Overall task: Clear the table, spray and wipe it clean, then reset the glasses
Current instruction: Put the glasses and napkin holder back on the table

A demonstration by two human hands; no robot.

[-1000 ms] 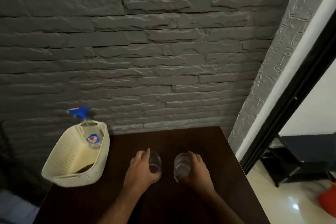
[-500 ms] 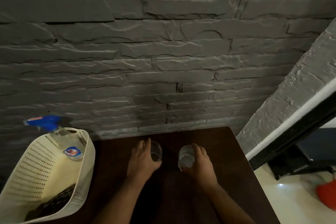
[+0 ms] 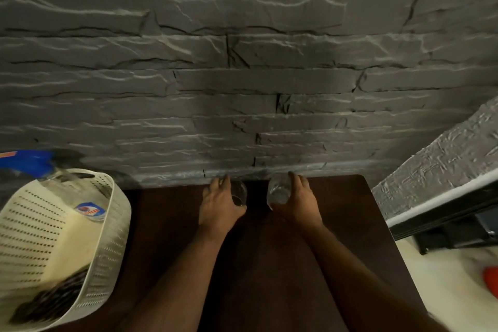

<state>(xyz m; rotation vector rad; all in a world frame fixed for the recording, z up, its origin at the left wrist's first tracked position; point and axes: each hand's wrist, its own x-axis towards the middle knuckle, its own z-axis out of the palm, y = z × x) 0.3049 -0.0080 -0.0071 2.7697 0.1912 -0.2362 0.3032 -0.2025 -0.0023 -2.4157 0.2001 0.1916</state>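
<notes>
1. Head view: your left hand (image 3: 219, 203) is wrapped around the left glass (image 3: 239, 193), fingers curled over its far side and thumb on the near side, so it holds that glass.
2. Your right hand (image 3: 297, 201) grips the right glass (image 3: 279, 191) in the same way, fingers reaching past its rim and thumb at its base.
3. Both glasses stand upright on the table (image 3: 336, 224), side by side with a narrow gap between them, at the far edge just in front of the wall (image 3: 242, 75).
4. Whether the glasses touch the wall cannot be told from this angle.
5. Both forearms stretch straight out over the dark tabletop, roughly parallel.
6. The basket (image 3: 107, 237) sits at the table's left edge, tilted toward you in this wide view, well apart from the glasses.
7. Inside the basket a spray bottle (image 3: 89, 211) leans against the back wall, its blue trigger head (image 3: 27, 163) sticking out above the rim.
8. A dark cloth (image 3: 51, 302) lies in the basket's near corner; it is blurred, so its detail is unclear.
9. To the right of the table you see pale floor (image 3: 444, 291) and a red object (image 3: 491, 281) cut off by the frame edge.
</notes>
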